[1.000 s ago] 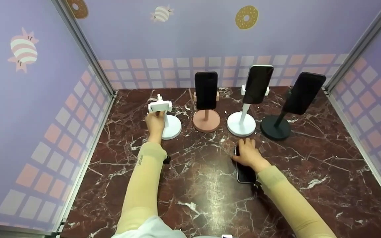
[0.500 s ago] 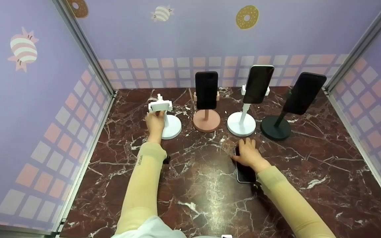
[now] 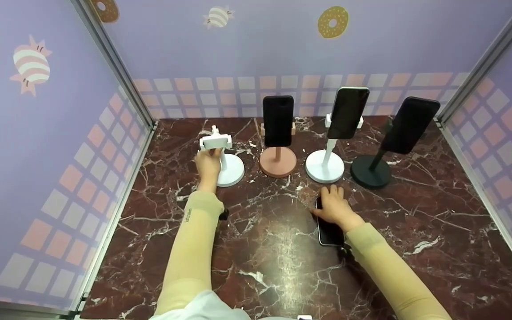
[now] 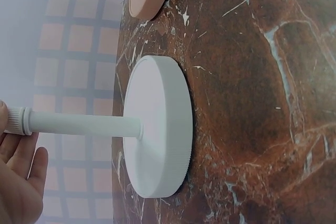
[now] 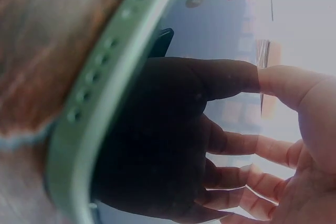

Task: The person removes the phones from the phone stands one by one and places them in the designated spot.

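My left hand [image 3: 208, 168] grips the white phone stand [image 3: 230, 171] just below its holder. In the left wrist view, fingertips and thumb are at the ribbed collar [image 4: 18, 120] at the pole's top; the round base stands on the table. The holder [image 3: 215, 142] carries no phone. My right hand [image 3: 335, 207] rests on a phone [image 3: 330, 233] lying flat, dark screen up, in front of the other stands. Close up in the right wrist view, its fingertips touch the glossy screen [image 5: 157, 145], which mirrors them; a green edge with small holes shows at left.
A pink stand [image 3: 278, 162], a second white stand [image 3: 325, 167] and a black stand [image 3: 370, 171] line the back, each with an upright phone. Patterned walls [image 3: 256, 44] enclose the dark red marble table [image 3: 256, 253] at the back and both sides.
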The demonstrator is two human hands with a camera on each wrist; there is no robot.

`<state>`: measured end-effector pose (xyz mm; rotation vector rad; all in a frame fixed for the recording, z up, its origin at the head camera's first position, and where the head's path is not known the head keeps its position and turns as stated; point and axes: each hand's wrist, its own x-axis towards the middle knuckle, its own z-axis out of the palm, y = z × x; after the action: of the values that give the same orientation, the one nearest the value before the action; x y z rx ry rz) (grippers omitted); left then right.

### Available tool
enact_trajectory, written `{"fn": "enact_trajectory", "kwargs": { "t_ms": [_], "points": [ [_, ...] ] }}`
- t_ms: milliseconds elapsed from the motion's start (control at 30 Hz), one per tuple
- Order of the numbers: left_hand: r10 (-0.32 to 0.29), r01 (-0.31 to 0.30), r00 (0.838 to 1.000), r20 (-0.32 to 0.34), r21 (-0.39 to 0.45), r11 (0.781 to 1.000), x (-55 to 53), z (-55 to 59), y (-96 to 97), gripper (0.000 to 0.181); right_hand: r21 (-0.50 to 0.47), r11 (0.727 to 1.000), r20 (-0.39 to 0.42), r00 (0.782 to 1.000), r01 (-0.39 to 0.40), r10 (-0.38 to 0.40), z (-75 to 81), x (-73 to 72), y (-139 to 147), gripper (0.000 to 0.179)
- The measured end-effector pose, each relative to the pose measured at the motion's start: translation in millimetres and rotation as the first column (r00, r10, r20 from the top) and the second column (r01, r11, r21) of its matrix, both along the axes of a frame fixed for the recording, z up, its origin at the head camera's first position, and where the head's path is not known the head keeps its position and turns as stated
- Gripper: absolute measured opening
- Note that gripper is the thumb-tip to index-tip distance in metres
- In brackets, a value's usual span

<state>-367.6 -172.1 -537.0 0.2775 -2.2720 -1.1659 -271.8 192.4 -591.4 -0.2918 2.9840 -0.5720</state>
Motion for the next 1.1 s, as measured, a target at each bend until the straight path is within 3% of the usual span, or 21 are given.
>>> {"fn": "enact_trajectory", "kwargs": {
  "t_ms": [267,500,633,833,1100],
  "points": [
    [-0.007,0.008,1.000,-0.014,0.065,0.998,0.4,-0.4,1.4,0.023,0.012,1.000,0.004,1.000,-0.006,0.006,2.5,0.7,1.0,0.070],
    [0.015,-0.008,0.994,-0.106,0.065,0.998,5.5,-7.0,3.1,0.031,-0.013,1.000,-0.041,0.999,-0.009,0.008,9.0,-0.9,-0.5,0.071],
    [0.034,-0.011,0.989,-0.141,0.161,0.987,10.8,-10.6,5.2,0.032,-0.022,1.000,-0.073,0.997,-0.013,0.012,11.4,-1.4,-1.0,0.070],
    [0.059,-0.012,0.987,-0.149,0.300,0.954,18.2,-18.0,8.0,0.027,-0.040,0.999,-0.144,0.990,-0.021,0.015,15.2,-2.2,-2.4,0.056],
    [0.052,-0.009,0.988,-0.148,0.278,0.960,25.5,-27.7,18.1,0.021,-0.150,0.988,-0.178,0.984,-0.024,-0.003,23.3,-5.7,-9.3,0.051]
  ]
}}
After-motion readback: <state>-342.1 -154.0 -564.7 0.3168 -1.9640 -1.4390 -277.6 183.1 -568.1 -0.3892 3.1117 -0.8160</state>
